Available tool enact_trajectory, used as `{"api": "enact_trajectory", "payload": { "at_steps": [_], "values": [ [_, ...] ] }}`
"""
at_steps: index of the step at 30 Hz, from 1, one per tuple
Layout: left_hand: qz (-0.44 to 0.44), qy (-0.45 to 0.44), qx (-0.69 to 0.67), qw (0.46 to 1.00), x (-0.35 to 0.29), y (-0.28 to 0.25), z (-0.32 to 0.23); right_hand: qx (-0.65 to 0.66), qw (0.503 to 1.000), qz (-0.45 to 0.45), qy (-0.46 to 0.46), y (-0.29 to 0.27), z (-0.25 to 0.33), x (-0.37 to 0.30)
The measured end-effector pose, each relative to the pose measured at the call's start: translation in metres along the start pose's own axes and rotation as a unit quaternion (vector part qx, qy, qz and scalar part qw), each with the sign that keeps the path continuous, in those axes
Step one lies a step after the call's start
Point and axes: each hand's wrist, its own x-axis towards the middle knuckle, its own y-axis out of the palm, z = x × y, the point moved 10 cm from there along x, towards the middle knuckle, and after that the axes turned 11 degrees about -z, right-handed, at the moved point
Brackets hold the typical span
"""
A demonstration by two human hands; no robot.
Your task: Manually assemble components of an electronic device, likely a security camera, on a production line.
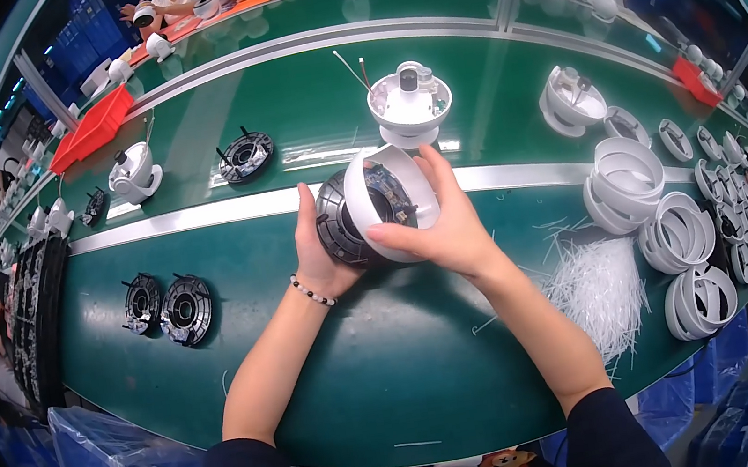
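Observation:
Both my hands are raised over the green bench, working on two parts close together. My left hand (320, 264) is closed round the edge of a round black plastic base (334, 227) with electronic parts on it. My right hand (457, 230) grips a white ring-shaped housing (359, 202), thumb in front and fingers behind. The ring stands tilted and overlaps the right side of the black base; whether the two are joined, I cannot tell. Just beyond them a white camera body (413, 113) sits with its bowl facing up and thin wires sticking out.
Black bases (186, 310) lie on the left, another (247, 155) farther back. White rings (624, 177) are stacked at the right beside a heap of thin white strips (597, 294). Camera bodies (572, 101) stand on the conveyor belt (309, 100). Other people work at the far side and right.

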Motion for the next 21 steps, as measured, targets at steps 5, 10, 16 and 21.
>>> {"api": "enact_trajectory", "payload": {
  "at_steps": [5, 10, 16, 21],
  "values": [
    [-0.063, 0.027, 0.024, 0.997, -0.002, -0.02, -0.004, -0.206, 0.974, 0.018, -0.095, 0.02, 0.005, -0.01],
    [-0.062, 0.049, 0.025, 0.997, -0.005, -0.023, -0.012, -0.274, 0.948, 0.021, -0.161, 0.031, 0.018, -0.017],
    [-0.063, 0.056, -0.011, 0.996, -0.012, -0.029, -0.022, -0.306, 0.932, 0.036, -0.189, 0.05, 0.019, -0.02],
    [-0.044, 0.061, -0.003, 0.997, -0.016, -0.028, -0.033, -0.228, 0.957, 0.053, -0.172, 0.053, 0.02, -0.011]
  ]
}}
